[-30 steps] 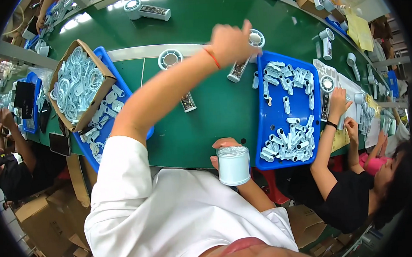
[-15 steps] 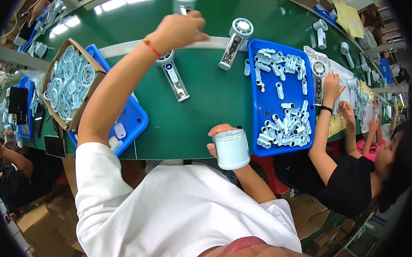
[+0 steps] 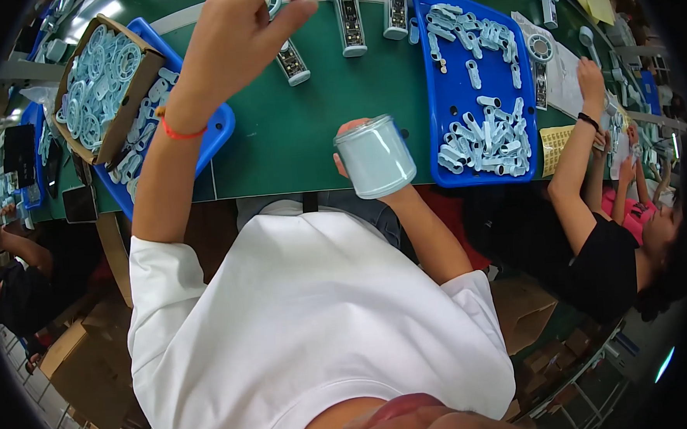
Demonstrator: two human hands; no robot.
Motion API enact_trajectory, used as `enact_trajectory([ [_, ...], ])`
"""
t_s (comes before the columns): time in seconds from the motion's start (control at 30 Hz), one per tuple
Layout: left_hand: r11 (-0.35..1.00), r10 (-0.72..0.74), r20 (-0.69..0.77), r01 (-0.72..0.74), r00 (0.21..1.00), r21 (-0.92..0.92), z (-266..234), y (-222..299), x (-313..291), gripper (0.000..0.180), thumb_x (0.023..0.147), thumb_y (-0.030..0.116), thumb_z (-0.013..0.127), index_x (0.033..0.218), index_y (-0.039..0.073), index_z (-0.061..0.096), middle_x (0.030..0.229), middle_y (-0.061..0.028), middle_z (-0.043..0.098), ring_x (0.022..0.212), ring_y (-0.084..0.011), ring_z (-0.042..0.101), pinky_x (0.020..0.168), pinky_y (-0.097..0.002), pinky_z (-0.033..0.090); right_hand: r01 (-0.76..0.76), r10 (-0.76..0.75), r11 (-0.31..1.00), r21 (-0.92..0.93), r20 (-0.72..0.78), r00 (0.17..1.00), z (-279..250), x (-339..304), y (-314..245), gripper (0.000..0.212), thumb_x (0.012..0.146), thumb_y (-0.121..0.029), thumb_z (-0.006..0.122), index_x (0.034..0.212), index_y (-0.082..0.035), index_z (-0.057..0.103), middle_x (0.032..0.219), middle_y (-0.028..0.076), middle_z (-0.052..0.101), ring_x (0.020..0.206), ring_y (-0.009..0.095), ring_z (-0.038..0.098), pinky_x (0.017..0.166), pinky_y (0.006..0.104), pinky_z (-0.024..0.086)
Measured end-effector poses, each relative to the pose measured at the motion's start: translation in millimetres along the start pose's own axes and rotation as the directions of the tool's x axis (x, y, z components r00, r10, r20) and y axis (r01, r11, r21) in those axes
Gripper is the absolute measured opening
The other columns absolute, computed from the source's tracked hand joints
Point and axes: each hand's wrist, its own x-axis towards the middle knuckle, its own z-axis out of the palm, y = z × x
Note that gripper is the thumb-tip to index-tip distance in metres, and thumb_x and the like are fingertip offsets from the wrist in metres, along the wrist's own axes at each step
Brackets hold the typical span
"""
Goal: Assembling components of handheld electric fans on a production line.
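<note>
While gripping a pale jar (image 3: 376, 158) in the right hand (image 3: 341, 148) by the table's edge (image 3: 272, 190), has the left hand (image 3: 255, 34) up near a fan (image 3: 294, 65), with thumb and fingers apart, and a blue tray (image 3: 452, 91) of parts (image 3: 496, 140) to the right.

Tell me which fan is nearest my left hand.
The fan partly hidden behind your left hand; its two neighbours lie farther right, uncovered.

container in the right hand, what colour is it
The container looks pale blue; head view shows it best.
</note>
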Motion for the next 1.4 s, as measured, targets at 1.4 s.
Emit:
enact_trajectory([
  [1.4,0.945,-0.094,0.105,0.055,0.99,0.323,66,57,-139,0.048,0.058,0.025,0.079,0.101,0.012,0.061,0.094,0.0003,0.057,0.096,-0.0219,0.053,0.081,-0.0424,0.038,0.167,-0.113,0.856,-0.49,0.138,0.984,3,-8,-26,0.046,0.069,-0.014,0.069,0.112,-0.006,0.056,0.112,0.008,0.056,0.103,0.027,0.052,0.086,0.0374,0.037],
])
